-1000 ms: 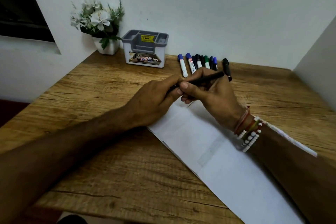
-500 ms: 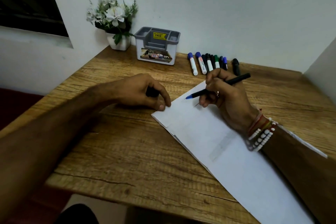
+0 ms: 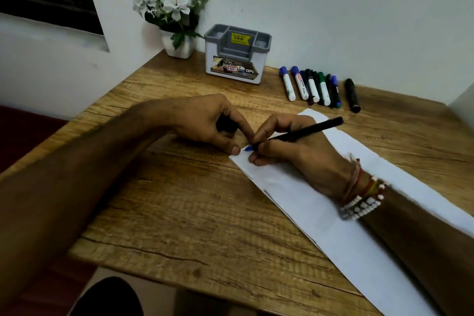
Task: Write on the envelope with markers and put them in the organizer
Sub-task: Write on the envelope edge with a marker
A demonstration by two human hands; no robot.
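**Your marker tip has come down to the envelope's corner**

Since half a second ago, your right hand [image 3: 295, 147] has slid toward your left along the paper. The blue tip of the slim black marker [image 3: 304, 132], which was lifted and well apart from your left thumb, now sits just beside it. Your left hand [image 3: 205, 122] has stayed at the same corner.

Your right hand holds the marker in a writing grip, thumb and forefinger pinched low on the barrel and the other fingers curled under. The barrel slants up and away to the right over your knuckles. The tip is at the envelope's surface, though you cannot tell from this view whether it actually touches. Your right wrist, with its beaded and thread bracelets [image 3: 363, 200], lies on the paper.

Your left hand is curled, its fingers closed round a small dark cap [image 3: 225, 123], and the thumb tip presses on the corner of the long white paper envelope [image 3: 320, 215]. That envelope lies flat and diagonal on the wooden table [image 3: 205, 213], running from your hands toward the near right edge.

At the back, the grey-and-white plastic organizer [image 3: 237, 55] stands against the wall, with no markers showing in it. To its right is a row of capped whiteboard markers [image 3: 311, 87], and a single black marker [image 3: 352, 95] lies just apart from them. A white pot of white flowers [image 3: 177, 10] stands left of the organizer.
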